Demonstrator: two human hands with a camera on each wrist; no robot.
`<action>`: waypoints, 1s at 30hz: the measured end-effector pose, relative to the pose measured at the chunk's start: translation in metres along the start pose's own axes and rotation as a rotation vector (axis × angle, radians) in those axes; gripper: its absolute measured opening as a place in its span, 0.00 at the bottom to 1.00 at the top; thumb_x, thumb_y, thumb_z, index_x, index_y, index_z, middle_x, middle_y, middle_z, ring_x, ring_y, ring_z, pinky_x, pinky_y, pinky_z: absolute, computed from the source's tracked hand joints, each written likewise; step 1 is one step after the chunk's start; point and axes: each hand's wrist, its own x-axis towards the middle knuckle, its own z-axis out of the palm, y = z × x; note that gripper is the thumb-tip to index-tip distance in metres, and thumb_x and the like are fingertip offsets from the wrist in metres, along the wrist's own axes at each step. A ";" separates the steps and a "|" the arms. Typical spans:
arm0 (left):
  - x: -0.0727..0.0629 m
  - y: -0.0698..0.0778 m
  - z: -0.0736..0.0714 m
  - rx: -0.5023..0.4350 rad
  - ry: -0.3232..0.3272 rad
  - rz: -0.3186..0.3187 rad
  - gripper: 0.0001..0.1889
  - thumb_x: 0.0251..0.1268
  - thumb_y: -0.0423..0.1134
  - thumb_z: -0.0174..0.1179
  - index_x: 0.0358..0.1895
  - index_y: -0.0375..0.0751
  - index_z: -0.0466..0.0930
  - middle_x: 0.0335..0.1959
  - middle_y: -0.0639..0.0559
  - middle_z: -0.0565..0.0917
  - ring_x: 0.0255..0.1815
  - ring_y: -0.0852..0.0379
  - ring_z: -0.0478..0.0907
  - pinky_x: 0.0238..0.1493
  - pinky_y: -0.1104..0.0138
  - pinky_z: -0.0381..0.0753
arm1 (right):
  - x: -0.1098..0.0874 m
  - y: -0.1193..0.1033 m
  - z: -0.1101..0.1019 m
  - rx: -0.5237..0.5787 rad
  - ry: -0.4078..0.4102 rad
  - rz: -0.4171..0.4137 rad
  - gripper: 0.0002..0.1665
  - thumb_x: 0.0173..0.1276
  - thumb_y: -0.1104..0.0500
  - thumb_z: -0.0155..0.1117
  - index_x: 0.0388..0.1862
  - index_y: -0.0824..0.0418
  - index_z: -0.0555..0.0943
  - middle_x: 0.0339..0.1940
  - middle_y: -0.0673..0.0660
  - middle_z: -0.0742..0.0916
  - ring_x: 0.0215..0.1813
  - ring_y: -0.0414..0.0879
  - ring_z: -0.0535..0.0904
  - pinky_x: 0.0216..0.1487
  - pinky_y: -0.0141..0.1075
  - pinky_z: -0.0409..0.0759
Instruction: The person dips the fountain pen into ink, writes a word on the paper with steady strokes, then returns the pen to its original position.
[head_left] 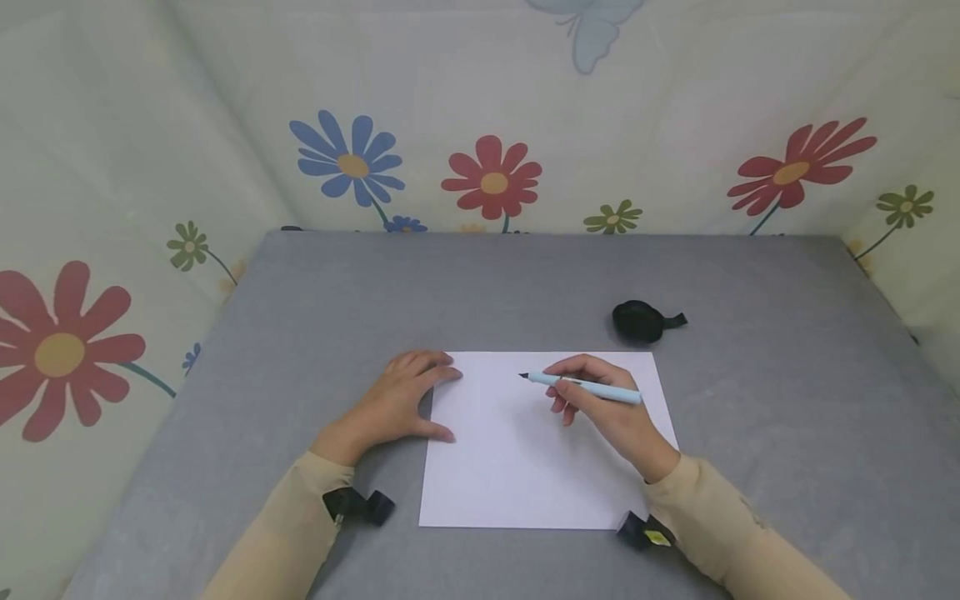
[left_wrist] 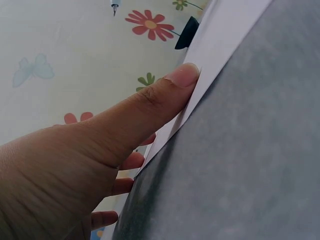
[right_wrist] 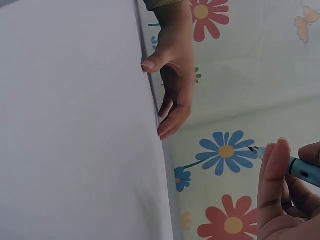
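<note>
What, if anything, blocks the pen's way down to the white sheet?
Nothing visible does. The pen in the right hand is raised above the white sheet, with only air under its tip. The left hand touches the sheet's left edge, off to the side, and the black object lies beyond the far edge.

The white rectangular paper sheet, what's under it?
The grey tabletop shows around the white rectangular paper sheet, so it probably continues beneath; anything else there is covered, unseen.
</note>
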 end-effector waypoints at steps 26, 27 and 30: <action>0.000 -0.001 -0.001 0.001 0.000 0.007 0.45 0.34 0.62 0.75 0.62 0.47 0.74 0.64 0.47 0.73 0.68 0.45 0.66 0.71 0.46 0.60 | 0.008 0.033 -0.010 -0.064 0.059 0.082 0.10 0.65 0.65 0.63 0.44 0.69 0.80 0.32 0.67 0.85 0.26 0.47 0.80 0.29 0.34 0.83; 0.000 -0.001 -0.001 0.001 -0.001 0.005 0.45 0.34 0.62 0.75 0.62 0.47 0.74 0.64 0.47 0.73 0.68 0.45 0.66 0.71 0.46 0.60 | 0.008 0.034 -0.011 -0.066 0.059 0.087 0.10 0.65 0.65 0.63 0.44 0.69 0.80 0.32 0.67 0.85 0.26 0.46 0.80 0.29 0.34 0.83; 0.000 0.000 -0.001 0.003 -0.007 -0.003 0.45 0.35 0.62 0.75 0.62 0.48 0.74 0.65 0.47 0.73 0.68 0.45 0.66 0.71 0.46 0.60 | 0.008 0.037 -0.012 -0.073 0.057 0.098 0.11 0.66 0.64 0.63 0.43 0.69 0.79 0.31 0.64 0.85 0.26 0.44 0.80 0.29 0.34 0.82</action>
